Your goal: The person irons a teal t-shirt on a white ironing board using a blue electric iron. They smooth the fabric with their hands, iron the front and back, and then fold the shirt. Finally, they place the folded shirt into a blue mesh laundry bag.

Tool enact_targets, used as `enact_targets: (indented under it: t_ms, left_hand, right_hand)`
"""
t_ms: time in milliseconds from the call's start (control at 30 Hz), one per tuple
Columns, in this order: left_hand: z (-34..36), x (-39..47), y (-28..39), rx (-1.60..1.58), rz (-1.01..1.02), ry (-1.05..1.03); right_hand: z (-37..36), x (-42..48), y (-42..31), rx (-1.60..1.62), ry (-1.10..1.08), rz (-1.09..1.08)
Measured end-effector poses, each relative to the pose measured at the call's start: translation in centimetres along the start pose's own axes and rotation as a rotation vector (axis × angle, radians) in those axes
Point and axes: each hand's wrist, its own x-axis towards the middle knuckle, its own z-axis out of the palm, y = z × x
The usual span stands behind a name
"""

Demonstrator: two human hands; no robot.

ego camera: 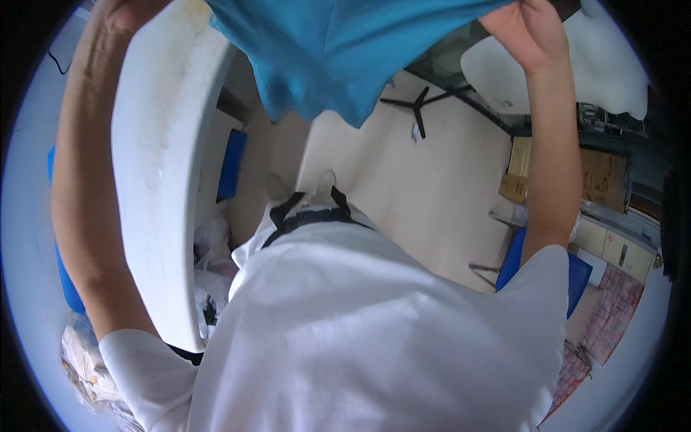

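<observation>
A blue cloth (329,48), perhaps a garment, hangs at the top of the head view, its lower edge falling in uneven points. Its upper part runs out of the picture. At the upper right, my right hand (532,35) pinches the cloth's right corner between thumb and fingers. My left hand (132,16) is raised at the upper left, beside the cloth's left side. The top edge cuts off its fingers, so its grip on the cloth cannot be seen.
A long white padded surface (156,135) with brownish stains runs along my left. Plastic bags (213,254) lie beneath it. On the right are a white chair seat (496,75), cardboard boxes (602,175) and a blue seat (577,281). A black star-shaped base (418,105) stands on the pale floor (388,189).
</observation>
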Motion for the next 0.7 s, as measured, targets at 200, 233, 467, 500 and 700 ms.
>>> enact_targets:
  t_ms: [200,233,467,500,700]
  left_hand:
    - [-3.1,1.3,2.3,-0.104,-0.159,-0.049]
    - [-3.3,2.5,1.5,-0.105,-0.175,-0.063]
    - [-8.7,3.3,1.5,-0.032,-0.155,-0.047]
    - [-6.2,3.0,0.3,-0.027,-0.147,0.015]
    - [-0.2,-1.5,2.4,-0.032,-0.039,0.371]
  right_hand:
    - [1.1,0.0,0.0,-0.002,0.089,-0.011]
    - [1.0,-0.4,-0.5,-0.017,0.118,-0.017]
    - [0.8,0.0,-1.6,0.010,0.124,-0.037]
    - [-1.2,-0.7,-1.5,-0.058,0.129,-0.041]
    - [-0.4,0.7,-0.4,-0.103,0.084,-0.151]
